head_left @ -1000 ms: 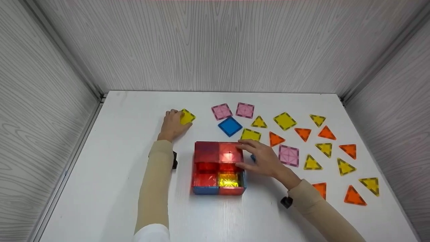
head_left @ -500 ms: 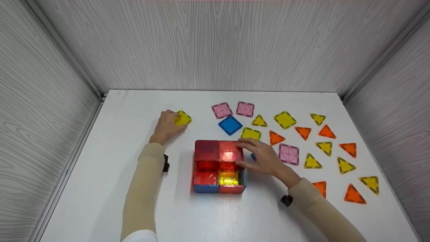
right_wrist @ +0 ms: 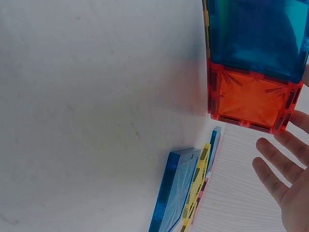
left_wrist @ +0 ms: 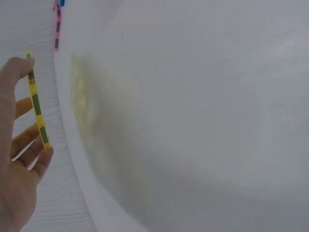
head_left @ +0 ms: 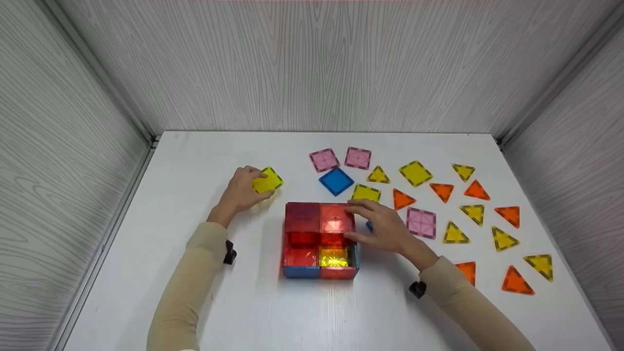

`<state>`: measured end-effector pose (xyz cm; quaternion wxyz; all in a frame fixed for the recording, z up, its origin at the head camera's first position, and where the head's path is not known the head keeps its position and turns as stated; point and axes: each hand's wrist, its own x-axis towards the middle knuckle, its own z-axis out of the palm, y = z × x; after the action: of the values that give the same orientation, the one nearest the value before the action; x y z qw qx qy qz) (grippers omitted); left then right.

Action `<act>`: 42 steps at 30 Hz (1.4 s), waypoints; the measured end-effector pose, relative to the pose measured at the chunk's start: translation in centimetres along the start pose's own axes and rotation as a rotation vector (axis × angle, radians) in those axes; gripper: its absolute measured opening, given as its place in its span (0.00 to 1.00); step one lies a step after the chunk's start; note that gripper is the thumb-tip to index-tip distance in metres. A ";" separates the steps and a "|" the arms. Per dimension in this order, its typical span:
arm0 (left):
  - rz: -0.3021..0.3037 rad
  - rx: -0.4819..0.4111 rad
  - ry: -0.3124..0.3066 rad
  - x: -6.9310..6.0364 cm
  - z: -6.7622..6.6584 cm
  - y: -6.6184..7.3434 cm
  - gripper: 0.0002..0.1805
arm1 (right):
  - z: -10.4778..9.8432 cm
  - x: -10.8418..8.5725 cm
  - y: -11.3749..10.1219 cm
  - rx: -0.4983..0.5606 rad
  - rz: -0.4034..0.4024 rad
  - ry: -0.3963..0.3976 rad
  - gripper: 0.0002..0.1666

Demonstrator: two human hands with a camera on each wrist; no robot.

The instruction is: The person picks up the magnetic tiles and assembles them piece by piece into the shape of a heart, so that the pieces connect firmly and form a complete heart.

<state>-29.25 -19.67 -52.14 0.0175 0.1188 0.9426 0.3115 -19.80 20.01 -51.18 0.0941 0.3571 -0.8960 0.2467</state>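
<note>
While my left hand (head_left: 242, 189) is pinching a translucent yellow plastic square tile (head_left: 267, 180), my right hand (head_left: 385, 229) is resting against the right side of a box-like block of translucent red, blue and yellow plastic tiles (head_left: 303, 217). Left: thumb and fingertips are gripping opposite edges of the tile. Right: fingers are spreading apart, tips touching the block — they are spanning its raised far part rather than squeezing it, as far as I can judge.

Position: the tile is hanging above the white table (head_left: 253, 312), left of the block and a little beyond its far edge, near but not touching. In the left wrist view its yellow-tinted light is falling on the tabletop, apart from the tile.

Step in hand, my reading: I am holding one piece ready while steadying the block. A next move would be calling for a level carry rightward and a turn to square the edges with the block.

Orientation: being square, the tile is showing no long axis across its face. In the head view one corner is pointing away from me, the next to my right. From the left wrist it is appearing edge-on — a thin strip running steeply, leaning slightly.
</note>
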 end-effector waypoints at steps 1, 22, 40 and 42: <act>0.010 0.001 -0.001 -0.3 -0.1 0.2 0.32 | 0.0 0.0 0.0 -0.002 0.002 0.000 0.37; 0.264 -0.017 0.067 -6.9 -1.6 5.0 0.28 | 0.0 -0.1 0.0 0.008 0.048 -0.029 0.38; 0.408 0.009 -0.079 -11.6 0.0 10.0 0.27 | -0.1 0.0 -0.1 0.008 0.057 -0.034 0.38; 0.430 0.017 -0.100 -11.8 0.2 10.4 0.27 | -0.2 0.0 -0.1 0.009 0.066 -0.041 0.38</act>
<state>-15.56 -14.24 -46.64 -0.0034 0.3325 0.8961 0.2939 -19.71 20.05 -50.93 0.0656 0.3328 -0.9079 0.2463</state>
